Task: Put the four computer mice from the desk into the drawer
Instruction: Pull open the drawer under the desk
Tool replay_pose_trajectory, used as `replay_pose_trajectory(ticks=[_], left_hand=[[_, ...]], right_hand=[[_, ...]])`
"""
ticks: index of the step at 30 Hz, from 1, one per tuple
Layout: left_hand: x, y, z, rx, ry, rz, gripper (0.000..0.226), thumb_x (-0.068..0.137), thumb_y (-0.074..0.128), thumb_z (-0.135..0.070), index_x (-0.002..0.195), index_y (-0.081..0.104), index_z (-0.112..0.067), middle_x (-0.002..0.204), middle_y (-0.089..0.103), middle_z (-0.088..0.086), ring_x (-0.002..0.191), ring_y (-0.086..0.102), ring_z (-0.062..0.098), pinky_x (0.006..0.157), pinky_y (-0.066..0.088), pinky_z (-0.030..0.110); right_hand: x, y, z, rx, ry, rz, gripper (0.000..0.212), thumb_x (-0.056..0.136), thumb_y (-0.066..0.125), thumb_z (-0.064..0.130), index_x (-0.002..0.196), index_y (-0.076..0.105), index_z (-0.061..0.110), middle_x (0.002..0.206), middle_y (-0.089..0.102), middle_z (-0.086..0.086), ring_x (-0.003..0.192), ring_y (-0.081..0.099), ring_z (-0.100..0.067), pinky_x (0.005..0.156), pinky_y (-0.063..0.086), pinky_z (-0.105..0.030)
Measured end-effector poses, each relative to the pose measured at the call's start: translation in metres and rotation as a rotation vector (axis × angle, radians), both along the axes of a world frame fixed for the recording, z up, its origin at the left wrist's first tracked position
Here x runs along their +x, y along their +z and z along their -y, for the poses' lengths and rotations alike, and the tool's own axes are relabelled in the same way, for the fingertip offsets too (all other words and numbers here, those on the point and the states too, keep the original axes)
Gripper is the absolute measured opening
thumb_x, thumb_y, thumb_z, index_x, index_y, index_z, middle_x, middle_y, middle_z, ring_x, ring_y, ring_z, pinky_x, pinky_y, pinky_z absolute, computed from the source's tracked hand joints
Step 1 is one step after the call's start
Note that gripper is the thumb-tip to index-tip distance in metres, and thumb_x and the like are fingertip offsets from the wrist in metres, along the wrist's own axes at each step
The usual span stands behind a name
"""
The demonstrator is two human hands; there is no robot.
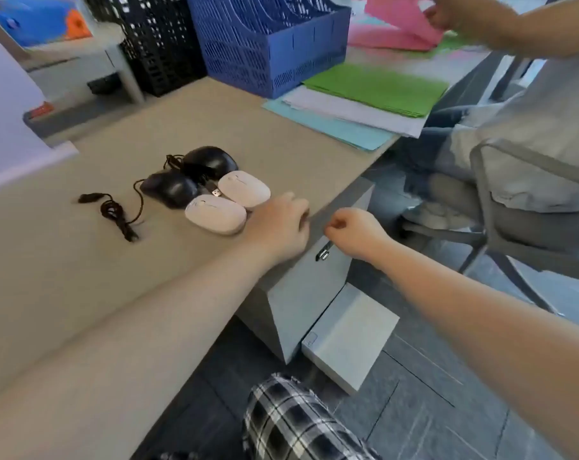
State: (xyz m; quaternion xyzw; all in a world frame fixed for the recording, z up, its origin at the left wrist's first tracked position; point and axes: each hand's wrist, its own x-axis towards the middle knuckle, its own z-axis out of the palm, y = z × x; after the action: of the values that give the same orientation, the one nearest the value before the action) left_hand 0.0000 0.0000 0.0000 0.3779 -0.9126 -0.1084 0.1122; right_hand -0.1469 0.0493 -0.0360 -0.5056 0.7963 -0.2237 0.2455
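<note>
Four mice clustered together on the beige tabletop (82,277), close to its front edge. Two black ones at the back: a rounded, glossy black mouse (211,161) farthest away, and a second black mouse (170,190) to its left and slightly nearer, the two touching or nearly so. Two white ones in front: a white mouse (245,189) on the right and another white mouse (215,214) nearer and to the left, both low, smooth and oval, lying side by side with a faint line where the wheel sits. A silver USB plug (216,191) poking out between the four. A thin black cable (118,214) trailing left from the black pair, partly bundled, ending in a dark plug further left on the tabletop.

Left hand (278,224) lying on the tabletop edge just right of the nearer white mouse, fingers curled down over the lip, holding none of the mice (too blurred to tell whether it touches the mouse). Right hand (354,232) below the edge at the top of the grey drawer front (308,293), loosely clenched with fingers pinched together; what it pinches not discernible. A small metal lock (323,254) on the drawer front just beneath that hand. Drawer closed.

Further back: a blue file rack (271,44), a black crate (155,41), and stacked green, white and pale blue sheets of paper (364,104). Another person's hand (447,11) over pink paper at the top right.
</note>
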Motion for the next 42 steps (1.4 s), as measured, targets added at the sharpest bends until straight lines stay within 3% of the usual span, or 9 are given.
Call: replay_pose_trajectory(ticks=[7, 13, 16, 18, 24, 31, 34, 38, 42], left_hand=[[0.011, -0.019, -0.019, -0.089, 0.148, -0.164, 0.013, 0.085, 0.058, -0.014, 0.093, 0.067, -0.008, 0.095, 0.059, 0.013, 0.084, 0.058, 0.033, 0.071, 0.051, 0.043], [0.016, -0.014, -0.019, -0.069, 0.168, -0.121, 0.017, 0.088, 0.059, -0.017, 0.1, 0.068, -0.009, 0.096, 0.059, 0.008, 0.088, 0.06, 0.029, 0.075, 0.052, 0.042], [0.011, -0.01, -0.009, -0.079, 0.161, -0.065, 0.023, 0.089, 0.059, -0.025, 0.105, 0.068, -0.012, 0.1, 0.059, 0.004, 0.096, 0.058, 0.027, 0.079, 0.052, 0.042], [0.006, -0.01, -0.007, -0.072, 0.116, -0.026, 0.025, 0.092, 0.055, -0.026, 0.108, 0.068, -0.011, 0.112, 0.064, 0.006, 0.106, 0.057, 0.026, 0.084, 0.051, 0.044], [-0.001, -0.015, 0.0, -0.054, 0.105, -0.025, 0.035, 0.09, 0.049, -0.032, 0.112, 0.068, -0.012, 0.13, 0.063, 0.0, 0.122, 0.055, 0.023, 0.095, 0.05, 0.042], [-0.003, -0.015, -0.002, -0.077, 0.11, 0.0, 0.033, 0.095, 0.051, -0.026, 0.124, 0.063, -0.017, 0.141, 0.055, -0.002, 0.132, 0.048, 0.017, 0.099, 0.046, 0.034], [-0.005, -0.011, -0.006, -0.079, 0.112, 0.03, 0.028, 0.094, 0.051, -0.024, 0.114, 0.066, -0.01, 0.137, 0.059, 0.0, 0.127, 0.053, 0.022, 0.095, 0.049, 0.04], [-0.008, -0.011, -0.009, -0.108, 0.12, 0.036, 0.027, 0.095, 0.049, -0.022, 0.111, 0.066, -0.009, 0.136, 0.059, 0.001, 0.126, 0.054, 0.023, 0.092, 0.051, 0.039], [-0.005, -0.016, -0.008, -0.126, 0.119, 0.053, 0.028, 0.095, 0.044, -0.026, 0.106, 0.064, -0.009, 0.132, 0.062, -0.001, 0.122, 0.056, 0.024, 0.085, 0.053, 0.043]], right_hand=[[-0.01, -0.066, -0.013, 0.058, -0.03, 0.208, 0.025, 0.092, 0.051, 0.018, 0.103, 0.066, 0.002, 0.1, 0.07, -0.014, 0.089, 0.063, -0.028, 0.072, 0.048, -0.031], [-0.012, -0.086, -0.005, 0.123, -0.055, 0.189, 0.032, 0.096, 0.047, 0.02, 0.065, 0.045, 0.012, 0.061, 0.046, -0.001, 0.056, 0.051, -0.02, 0.048, 0.039, -0.027], [-0.016, -0.089, 0.003, 0.17, -0.121, 0.313, 0.02, 0.097, 0.043, 0.016, 0.09, 0.058, 0.005, 0.068, 0.052, -0.006, 0.082, 0.069, -0.031, 0.072, 0.057, -0.037], [-0.015, -0.091, 0.008, 0.148, -0.216, 0.531, 0.015, 0.095, 0.047, 0.012, 0.103, 0.058, 0.006, 0.077, 0.056, -0.008, 0.084, 0.065, -0.029, 0.069, 0.059, -0.038], [-0.015, -0.095, 0.02, 0.149, -0.381, 0.849, 0.025, 0.092, 0.04, -0.004, 0.071, 0.049, 0.005, 0.066, 0.051, -0.012, 0.051, 0.047, -0.02, 0.05, 0.046, -0.028], [-0.012, -0.092, 0.005, 0.151, -0.397, 0.909, 0.014, 0.098, 0.036, 0.0, 0.101, 0.048, 0.006, 0.07, 0.052, -0.012, 0.057, 0.048, -0.018, 0.054, 0.046, -0.027], [-0.012, -0.097, -0.002, 0.139, -0.412, 0.985, 0.034, 0.098, 0.04, 0.003, 0.131, 0.041, 0.012, 0.092, 0.057, -0.015, 0.068, 0.054, -0.02, 0.051, 0.053, -0.03], [-0.009, -0.095, 0.005, 0.11, -0.425, 1.031, 0.006, 0.096, 0.044, 0.002, 0.097, 0.049, 0.005, 0.074, 0.052, -0.012, 0.059, 0.049, -0.017, 0.06, 0.056, -0.033], [-0.004, -0.104, 0.012, 0.063, -0.445, 1.044, 0.009, 0.097, 0.044, 0.003, 0.089, 0.048, 0.006, 0.07, 0.053, -0.011, 0.056, 0.049, -0.017, 0.057, 0.05, -0.028]])
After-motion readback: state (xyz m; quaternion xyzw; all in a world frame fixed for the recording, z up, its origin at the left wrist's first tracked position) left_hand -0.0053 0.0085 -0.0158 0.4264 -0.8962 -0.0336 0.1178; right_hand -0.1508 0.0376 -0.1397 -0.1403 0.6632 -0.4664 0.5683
